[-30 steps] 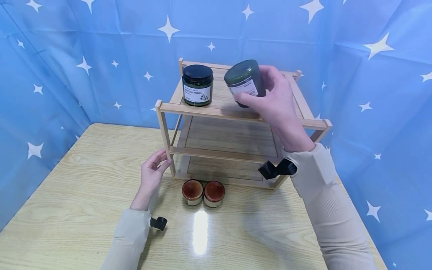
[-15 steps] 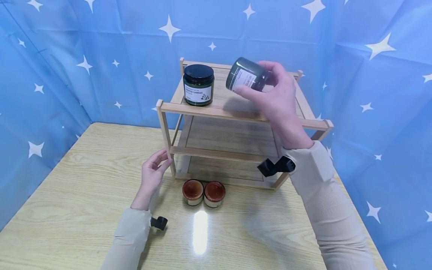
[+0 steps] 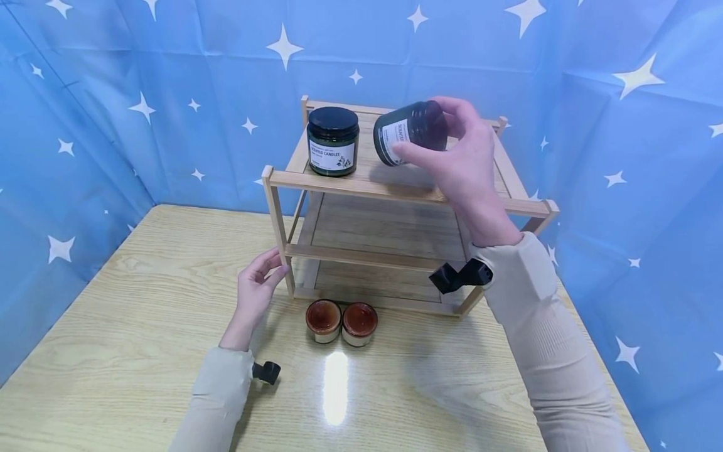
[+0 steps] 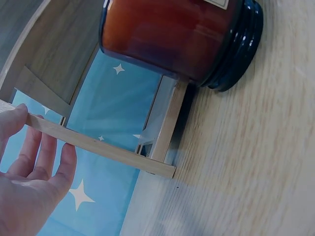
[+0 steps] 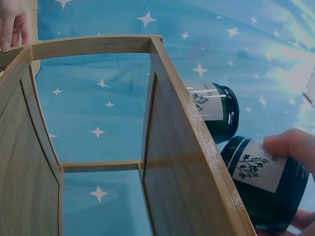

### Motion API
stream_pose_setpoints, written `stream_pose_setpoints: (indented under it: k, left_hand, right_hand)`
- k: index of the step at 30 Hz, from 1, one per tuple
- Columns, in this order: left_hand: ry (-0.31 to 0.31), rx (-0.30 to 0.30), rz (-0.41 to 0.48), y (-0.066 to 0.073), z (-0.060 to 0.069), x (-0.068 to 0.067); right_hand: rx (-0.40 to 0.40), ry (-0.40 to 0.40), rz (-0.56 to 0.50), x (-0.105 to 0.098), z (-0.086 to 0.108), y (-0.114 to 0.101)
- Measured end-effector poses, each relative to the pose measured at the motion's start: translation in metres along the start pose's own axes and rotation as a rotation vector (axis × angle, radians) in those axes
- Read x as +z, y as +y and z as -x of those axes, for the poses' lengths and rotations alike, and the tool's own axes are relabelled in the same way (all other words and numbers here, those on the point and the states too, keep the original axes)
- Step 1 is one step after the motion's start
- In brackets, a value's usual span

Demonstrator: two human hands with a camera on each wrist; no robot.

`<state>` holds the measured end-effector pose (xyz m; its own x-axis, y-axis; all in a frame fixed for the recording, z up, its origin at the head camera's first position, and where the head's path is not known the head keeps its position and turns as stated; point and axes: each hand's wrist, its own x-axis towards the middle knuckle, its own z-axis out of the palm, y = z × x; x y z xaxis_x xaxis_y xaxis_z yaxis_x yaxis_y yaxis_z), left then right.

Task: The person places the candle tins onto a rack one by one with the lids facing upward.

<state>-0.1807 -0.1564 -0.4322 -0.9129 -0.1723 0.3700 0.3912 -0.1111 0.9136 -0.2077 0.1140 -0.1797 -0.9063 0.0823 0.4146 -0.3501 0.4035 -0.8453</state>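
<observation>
My right hand (image 3: 465,157) grips a dark green scented candle jar (image 3: 393,135) above the right part of the top shelf. The jar is tilted, its base toward the left and its dark lid end near my palm; its white label (image 5: 260,167) shows in the right wrist view. A second green candle jar (image 3: 332,143) stands upright on the same shelf, further left. With thumb and fingers, my left hand (image 3: 258,285) pinches the front left post of the wooden shelf rack (image 3: 361,253). In the left wrist view, that hand (image 4: 37,172) has the post between thumb and fingers.
Two amber jars (image 3: 323,317) stand side by side on the wooden table (image 3: 141,351), before the rack's bottom shelf. In the left wrist view, one amber jar (image 4: 162,34) rests lid down. A blue star-patterned curtain (image 3: 214,81) hangs behind and at both sides.
The green candle jar has turned in my right hand: its base, facing up earlier, now points left and the lid end shows at the right. The left hand has stayed on the post.
</observation>
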Motion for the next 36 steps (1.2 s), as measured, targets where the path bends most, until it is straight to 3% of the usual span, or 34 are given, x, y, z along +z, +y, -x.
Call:
stream_pose_setpoints:
  k: [8, 14, 25, 36]
  left_hand:
    - [-0.009, -0.004, -0.028, 0.000, 0.000, 0.000]
    - [-0.004, -0.006, -0.025, 0.000, -0.001, 0.000]
    - [-0.002, -0.015, -0.039, 0.001, 0.001, 0.000]
    - [-0.002, -0.006, -0.041, -0.002, 0.001, -0.001]
  right_hand:
    - [-0.034, 0.000, 0.038, 0.004, -0.001, -0.002]
    - [-0.057, -0.045, 0.057, 0.007, -0.003, -0.001]
    - [-0.030, -0.133, 0.055, 0.013, -0.008, -0.001]
    - [-0.058, -0.171, 0.065, 0.018, -0.007, -0.002]
